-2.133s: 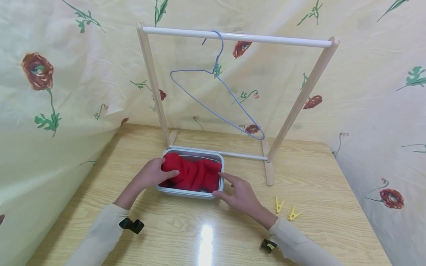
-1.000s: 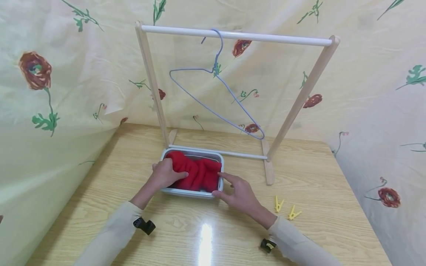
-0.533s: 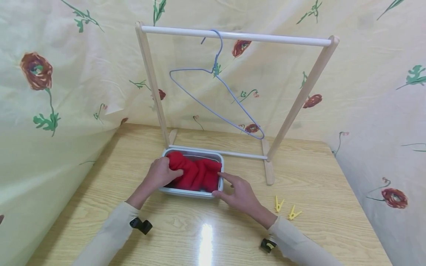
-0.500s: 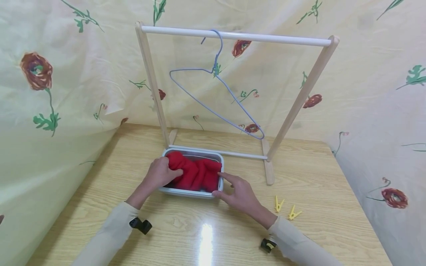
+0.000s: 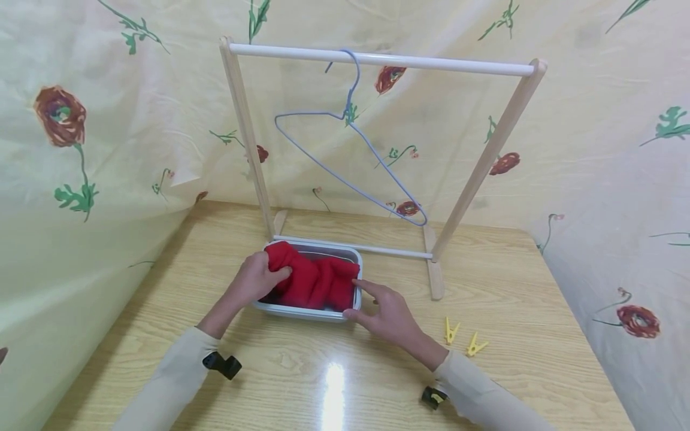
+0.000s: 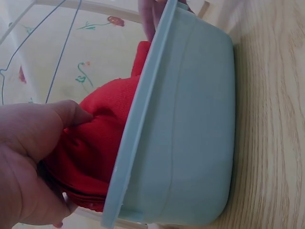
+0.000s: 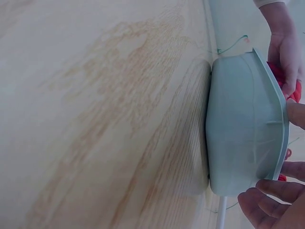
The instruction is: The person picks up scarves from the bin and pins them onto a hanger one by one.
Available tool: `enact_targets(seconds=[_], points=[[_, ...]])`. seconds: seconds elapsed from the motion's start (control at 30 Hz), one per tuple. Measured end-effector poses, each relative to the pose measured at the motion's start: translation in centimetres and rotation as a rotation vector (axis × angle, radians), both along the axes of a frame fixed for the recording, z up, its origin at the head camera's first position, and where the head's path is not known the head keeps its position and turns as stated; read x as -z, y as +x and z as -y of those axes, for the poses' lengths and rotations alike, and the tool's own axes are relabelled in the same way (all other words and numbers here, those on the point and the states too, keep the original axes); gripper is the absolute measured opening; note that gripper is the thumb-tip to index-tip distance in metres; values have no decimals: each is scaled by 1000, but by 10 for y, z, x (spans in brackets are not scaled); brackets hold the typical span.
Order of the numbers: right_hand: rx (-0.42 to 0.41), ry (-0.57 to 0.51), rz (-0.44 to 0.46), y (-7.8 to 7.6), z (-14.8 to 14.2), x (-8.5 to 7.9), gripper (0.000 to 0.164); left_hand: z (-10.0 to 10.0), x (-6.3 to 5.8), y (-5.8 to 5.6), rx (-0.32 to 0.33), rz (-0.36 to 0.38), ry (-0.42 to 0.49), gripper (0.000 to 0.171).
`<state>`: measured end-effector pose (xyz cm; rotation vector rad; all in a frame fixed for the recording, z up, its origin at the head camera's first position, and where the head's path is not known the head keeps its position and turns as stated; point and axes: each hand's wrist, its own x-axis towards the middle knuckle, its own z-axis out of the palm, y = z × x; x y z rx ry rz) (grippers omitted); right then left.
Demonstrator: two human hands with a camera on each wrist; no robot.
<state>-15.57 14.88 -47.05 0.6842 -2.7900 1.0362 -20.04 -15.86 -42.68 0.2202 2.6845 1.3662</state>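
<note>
A bunched red cloth lies in a pale blue-grey plastic tub on the wooden table. My left hand pinches the cloth's left end between thumb and fingers. In the left wrist view, folded layers of the red cloth bulge above the tub's rim, and the thumb presses into them. At the tub's right end, my right hand holds the rim, thumb at the front corner. The right wrist view has its fingers spread about the rim of the tub.
Behind the tub stands a wooden rack with a white top bar. A blue wire hanger hangs from that bar. Two yellow clothespins lie to the right of my right hand. Flowered fabric rises along the table's back and sides.
Over the last second my left hand has shifted left and slightly back, drawing the cloth's left end up toward the tub's back left corner. My right hand keeps its place.
</note>
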Motion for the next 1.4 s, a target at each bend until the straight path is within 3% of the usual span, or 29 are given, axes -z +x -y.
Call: enact_targets(seconds=[0.1, 0.23, 0.57, 0.93, 1.4], points=[[-1, 3, 0, 0, 0, 0, 69, 3, -1, 0, 41, -25, 58, 15], [-3, -3, -2, 1, 0, -1, 68, 7, -2, 1, 64, -60, 116, 23], [5, 11, 16, 0, 0, 0, 69, 9, -17, 0, -3, -102, 168, 16], [12, -3, 33, -1, -1, 0, 68, 13, -40, 0, -90, -67, 167, 34], [17, -18, 44, -2, 0, -1, 67, 14, -66, 0, -140, -143, 209, 31]])
